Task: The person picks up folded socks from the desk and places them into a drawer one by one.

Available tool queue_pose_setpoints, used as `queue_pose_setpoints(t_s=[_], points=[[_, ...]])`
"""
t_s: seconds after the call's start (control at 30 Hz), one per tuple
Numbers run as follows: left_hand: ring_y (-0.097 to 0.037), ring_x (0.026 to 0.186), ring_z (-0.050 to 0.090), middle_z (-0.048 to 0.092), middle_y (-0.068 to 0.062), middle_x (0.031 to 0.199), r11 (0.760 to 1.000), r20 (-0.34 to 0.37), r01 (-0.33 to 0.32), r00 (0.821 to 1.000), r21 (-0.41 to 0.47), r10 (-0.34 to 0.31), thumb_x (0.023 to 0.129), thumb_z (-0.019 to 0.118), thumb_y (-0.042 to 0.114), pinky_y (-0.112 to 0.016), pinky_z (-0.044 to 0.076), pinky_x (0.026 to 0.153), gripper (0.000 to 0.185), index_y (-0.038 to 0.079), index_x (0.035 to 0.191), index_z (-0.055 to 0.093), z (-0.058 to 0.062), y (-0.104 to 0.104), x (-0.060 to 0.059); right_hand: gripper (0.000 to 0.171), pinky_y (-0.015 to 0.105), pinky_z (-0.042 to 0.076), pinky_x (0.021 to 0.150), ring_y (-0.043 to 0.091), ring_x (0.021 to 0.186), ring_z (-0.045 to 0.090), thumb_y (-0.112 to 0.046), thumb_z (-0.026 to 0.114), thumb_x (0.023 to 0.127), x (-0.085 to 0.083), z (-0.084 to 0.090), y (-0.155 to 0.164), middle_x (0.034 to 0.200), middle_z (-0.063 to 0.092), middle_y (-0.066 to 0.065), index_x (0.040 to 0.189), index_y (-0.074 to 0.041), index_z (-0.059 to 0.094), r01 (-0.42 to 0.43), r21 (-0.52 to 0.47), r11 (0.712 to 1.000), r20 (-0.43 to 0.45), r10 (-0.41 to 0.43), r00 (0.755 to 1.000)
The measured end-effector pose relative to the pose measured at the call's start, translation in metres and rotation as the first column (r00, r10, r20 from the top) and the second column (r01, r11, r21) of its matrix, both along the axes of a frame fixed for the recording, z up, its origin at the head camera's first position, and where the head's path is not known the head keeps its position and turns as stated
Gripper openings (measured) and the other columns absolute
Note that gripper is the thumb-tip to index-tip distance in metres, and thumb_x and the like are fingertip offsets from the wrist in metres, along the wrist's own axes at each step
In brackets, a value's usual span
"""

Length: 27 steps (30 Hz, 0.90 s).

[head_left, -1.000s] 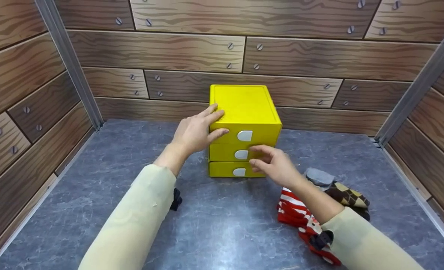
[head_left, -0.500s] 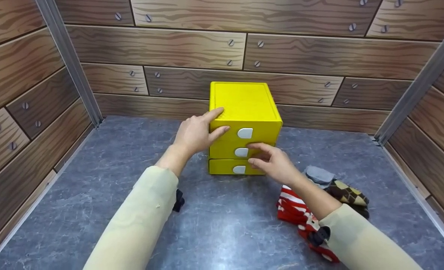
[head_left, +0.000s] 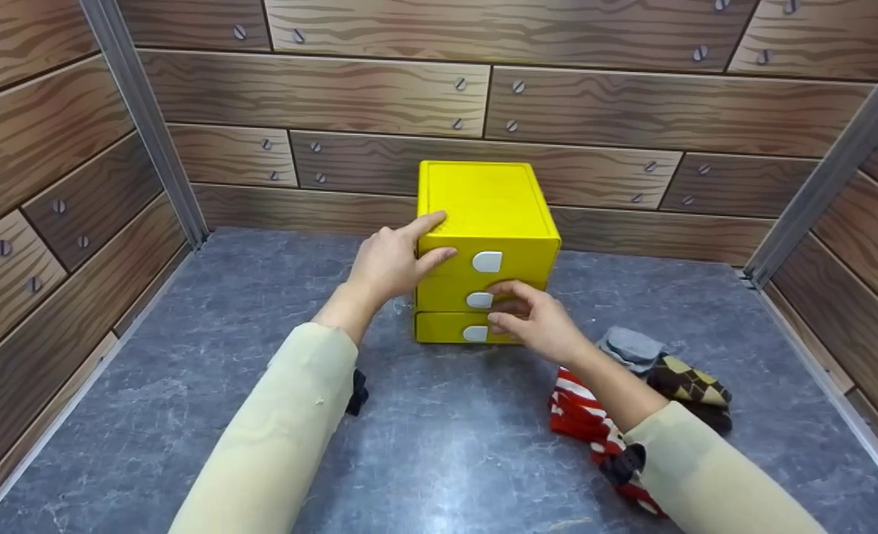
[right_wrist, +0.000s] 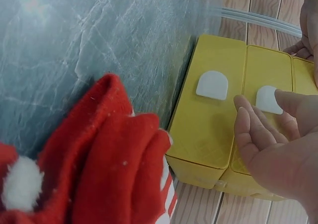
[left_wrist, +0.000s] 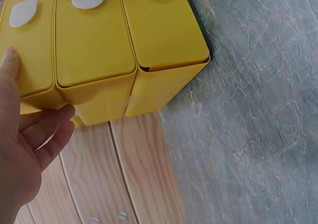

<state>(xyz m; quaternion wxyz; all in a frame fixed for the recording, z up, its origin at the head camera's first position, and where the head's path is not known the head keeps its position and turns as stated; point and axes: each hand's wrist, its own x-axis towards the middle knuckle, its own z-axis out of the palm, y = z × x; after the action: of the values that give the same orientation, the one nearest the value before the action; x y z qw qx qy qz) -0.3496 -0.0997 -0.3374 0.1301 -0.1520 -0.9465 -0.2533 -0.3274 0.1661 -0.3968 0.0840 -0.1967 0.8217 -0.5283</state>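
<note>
A small yellow drawer cabinet (head_left: 483,204) stands near the back wall, its three drawers each carrying a white pull tab. My left hand (head_left: 388,259) rests at its upper left front corner: index finger on the top, thumb on the front. The left wrist view shows other fingers (left_wrist: 54,127) lying along the cabinet's side. In front of the middle drawer is my right hand (head_left: 539,319), fingers curved and spread. One fingertip touches the edge of the middle tab (right_wrist: 268,100); thumb and finger are apart. The bottom tab (right_wrist: 212,85) is untouched. All drawers look pushed in.
Under and beside my right forearm lie a red-and-white striped sock (head_left: 581,408), a grey folded sock (head_left: 632,347) and a brown argyle sock (head_left: 690,382). Wood-patterned walls (head_left: 380,93) enclose the grey marbled table (head_left: 424,437) on three sides.
My left fingers have drawn together slightly on the cabinet's top. My right hand has edged slightly left over the middle tab. The cabinet and socks have not moved.
</note>
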Motion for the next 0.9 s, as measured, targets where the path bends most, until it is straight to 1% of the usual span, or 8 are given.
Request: queue_pose_setpoints(t_s=[0.03,0.17,0.27,0.37,0.5,0.6,0.7,0.9], points=[[-0.022,0.068,0.058,0.061,-0.003,0.070,1.000,0.005,-0.001,1.000,0.003,0.001,0.102,0.063,0.059,-0.039,0.053,0.074,0.069,0.031,0.163,0.047,0.000,0.000,0.000,0.038,0.055,0.055,0.099,0.044,0.111,0.071,-0.012,0.070,0.104,0.001,0.000,0.000,0.129,0.070,0.022,0.139,-0.001,0.060,-0.002,0.004,1.000,-0.001,0.002,1.000],[-0.022,0.072,0.059,0.064,-0.001,0.074,1.000,0.009,0.001,1.000,0.010,-0.002,0.102,0.063,0.059,-0.040,0.054,0.078,0.069,0.031,0.163,0.047,0.001,0.001,0.000,0.036,0.045,0.060,0.092,0.040,0.107,0.073,-0.016,0.072,0.104,0.006,0.000,0.003,0.125,0.072,0.021,0.136,-0.003,0.062,0.000,0.023,1.000,-0.013,0.000,1.000],[-0.023,0.073,0.058,0.066,-0.002,0.077,1.000,0.008,0.005,1.000,0.014,-0.005,0.101,0.063,0.060,-0.041,0.054,0.079,0.069,0.031,0.163,0.047,0.001,0.001,0.000,0.034,0.040,0.060,0.085,0.035,0.102,0.075,-0.016,0.072,0.104,0.012,-0.001,0.004,0.124,0.073,0.020,0.135,-0.005,0.063,-0.008,0.036,0.999,-0.024,0.009,1.000],[-0.024,0.077,0.058,0.068,-0.002,0.083,1.000,0.014,0.002,1.000,0.020,-0.002,0.101,0.063,0.060,-0.041,0.054,0.082,0.069,0.031,0.163,0.047,0.001,0.000,0.000,0.032,0.043,0.059,0.084,0.030,0.099,0.075,-0.015,0.071,0.104,0.020,-0.001,0.004,0.124,0.073,0.020,0.134,-0.006,0.063,-0.021,0.050,0.999,-0.029,0.023,0.999],[-0.024,0.080,0.058,0.068,-0.002,0.085,0.999,0.019,0.002,1.000,0.036,-0.003,0.101,0.064,0.059,-0.041,0.053,0.084,0.069,0.032,0.162,0.048,0.001,-0.001,0.001,0.032,0.048,0.059,0.086,0.027,0.099,0.075,-0.016,0.071,0.104,0.034,0.000,0.007,0.125,0.073,0.018,0.134,-0.007,0.062,-0.043,0.050,0.998,-0.001,0.043,0.999],[-0.023,0.081,0.059,0.070,-0.003,0.089,0.999,0.015,0.008,1.000,0.043,-0.008,0.101,0.064,0.059,-0.040,0.054,0.086,0.069,0.031,0.162,0.048,0.000,-0.001,0.001,0.034,0.049,0.059,0.086,0.028,0.100,0.075,-0.016,0.071,0.104,0.045,0.000,0.009,0.124,0.073,0.017,0.136,-0.006,0.061,-0.063,0.041,0.997,0.017,0.062,0.998],[-0.023,0.081,0.059,0.071,-0.003,0.091,0.999,0.009,0.012,1.000,0.042,-0.013,0.101,0.065,0.059,-0.041,0.054,0.086,0.069,0.031,0.162,0.049,0.000,-0.002,0.001,0.038,0.052,0.059,0.087,0.033,0.102,0.076,-0.015,0.072,0.103,0.053,0.000,0.011,0.123,0.073,0.016,0.137,-0.004,0.060,-0.079,0.022,0.997,0.025,0.079,0.997],[-0.024,0.079,0.059,0.068,-0.004,0.087,0.999,0.022,0.018,1.000,0.046,-0.019,0.101,0.065,0.058,-0.040,0.052,0.083,0.069,0.032,0.162,0.047,0.000,-0.002,0.001,0.041,0.047,0.060,0.085,0.035,0.103,0.076,-0.017,0.075,0.101,0.069,-0.001,0.011,0.124,0.072,0.015,0.138,-0.006,0.061,-0.075,0.014,0.997,0.040,0.074,0.996]])
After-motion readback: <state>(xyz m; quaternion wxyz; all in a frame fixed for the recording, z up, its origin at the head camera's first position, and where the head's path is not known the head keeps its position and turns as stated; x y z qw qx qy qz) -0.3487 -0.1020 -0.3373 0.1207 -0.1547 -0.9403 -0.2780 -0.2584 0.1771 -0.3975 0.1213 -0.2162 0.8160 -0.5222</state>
